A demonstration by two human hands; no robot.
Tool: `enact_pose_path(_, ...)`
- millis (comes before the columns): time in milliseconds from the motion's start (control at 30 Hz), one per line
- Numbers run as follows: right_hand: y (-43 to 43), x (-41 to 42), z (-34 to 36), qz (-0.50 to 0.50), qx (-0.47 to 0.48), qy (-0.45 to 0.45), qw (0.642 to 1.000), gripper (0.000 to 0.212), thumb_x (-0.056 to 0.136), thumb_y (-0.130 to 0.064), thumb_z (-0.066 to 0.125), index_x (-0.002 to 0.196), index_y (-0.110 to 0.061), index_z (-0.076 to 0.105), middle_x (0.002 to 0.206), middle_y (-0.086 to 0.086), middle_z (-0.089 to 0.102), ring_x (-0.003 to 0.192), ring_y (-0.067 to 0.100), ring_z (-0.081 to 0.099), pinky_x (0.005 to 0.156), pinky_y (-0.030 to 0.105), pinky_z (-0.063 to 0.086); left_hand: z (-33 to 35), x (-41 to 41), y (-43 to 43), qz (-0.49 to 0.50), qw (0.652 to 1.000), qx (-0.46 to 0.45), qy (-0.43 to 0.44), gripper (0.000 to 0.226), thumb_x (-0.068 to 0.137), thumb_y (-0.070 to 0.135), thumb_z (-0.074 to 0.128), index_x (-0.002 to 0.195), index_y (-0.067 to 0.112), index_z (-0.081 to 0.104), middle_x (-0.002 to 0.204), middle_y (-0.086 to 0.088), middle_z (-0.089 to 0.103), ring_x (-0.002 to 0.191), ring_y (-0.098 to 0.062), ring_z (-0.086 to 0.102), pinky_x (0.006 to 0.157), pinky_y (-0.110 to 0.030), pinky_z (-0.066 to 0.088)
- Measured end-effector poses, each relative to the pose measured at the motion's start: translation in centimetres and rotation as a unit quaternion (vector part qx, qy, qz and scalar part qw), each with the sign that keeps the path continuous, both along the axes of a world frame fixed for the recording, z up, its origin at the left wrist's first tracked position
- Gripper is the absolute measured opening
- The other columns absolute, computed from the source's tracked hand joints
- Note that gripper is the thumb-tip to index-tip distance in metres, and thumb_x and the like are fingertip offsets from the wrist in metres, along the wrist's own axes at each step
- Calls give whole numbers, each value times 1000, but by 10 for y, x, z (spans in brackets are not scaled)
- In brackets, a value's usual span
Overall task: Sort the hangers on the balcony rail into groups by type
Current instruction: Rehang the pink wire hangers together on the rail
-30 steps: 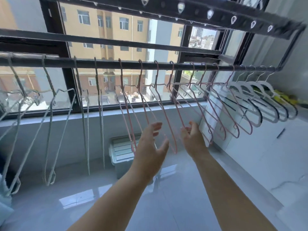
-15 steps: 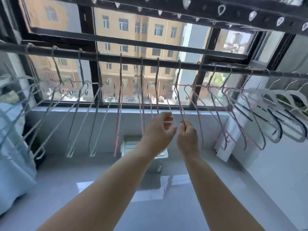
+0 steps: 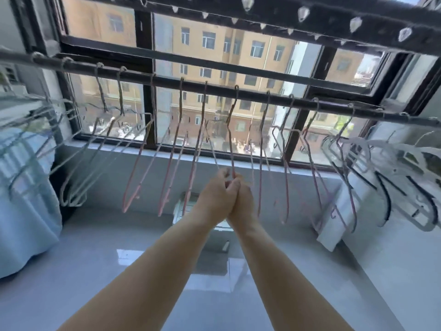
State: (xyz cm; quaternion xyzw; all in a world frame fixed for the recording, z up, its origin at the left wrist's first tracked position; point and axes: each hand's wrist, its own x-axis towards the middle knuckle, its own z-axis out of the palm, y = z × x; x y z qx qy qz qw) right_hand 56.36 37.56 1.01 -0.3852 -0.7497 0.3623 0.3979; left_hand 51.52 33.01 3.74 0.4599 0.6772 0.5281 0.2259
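Observation:
A dark rail (image 3: 214, 88) runs across in front of the window. Several thin pink wire hangers (image 3: 171, 158) hang along its middle. Pale grey wire hangers (image 3: 95, 144) hang at the left, and white plastic hangers with dark trim (image 3: 391, 168) bunch at the right end. My left hand (image 3: 214, 194) and my right hand (image 3: 241, 199) are pressed together under the rail, both closed on the lower wires of one pink hanger (image 3: 230, 139) whose hook is on the rail.
A second rack bar with clips (image 3: 298, 10) runs overhead. Light blue cloth (image 3: 21, 199) hangs at the left. A white bin (image 3: 188, 206) stands on the glossy floor below the window sill. A white cabinet (image 3: 393, 259) lines the right wall.
My hands have risen and closed together on one pink hanger. The view has swung left, so the white hangers now sit at the right edge.

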Motion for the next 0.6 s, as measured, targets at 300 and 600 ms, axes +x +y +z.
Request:
enact_pose_path(300,-19,34,7,0,92,-90,992,50,91,-10,44,138,-10,28,138,9,28,129,23,32,102,23,28,1,0,-3,68,993,89,30,44,91,13,51,133,10,41,136,-7,49,128,-17,44,105,-23,33)
enact_pose_path(600,-1,54,-8,-33,-19,-86,996,47,95,-23,43,139,-12,31,133,7,51,116,15,51,94,16,38,9,21,37,-23,995,-55,78,31,94,10,41,123,1,45,121,-23,55,99,-29,56,82,-33,44)
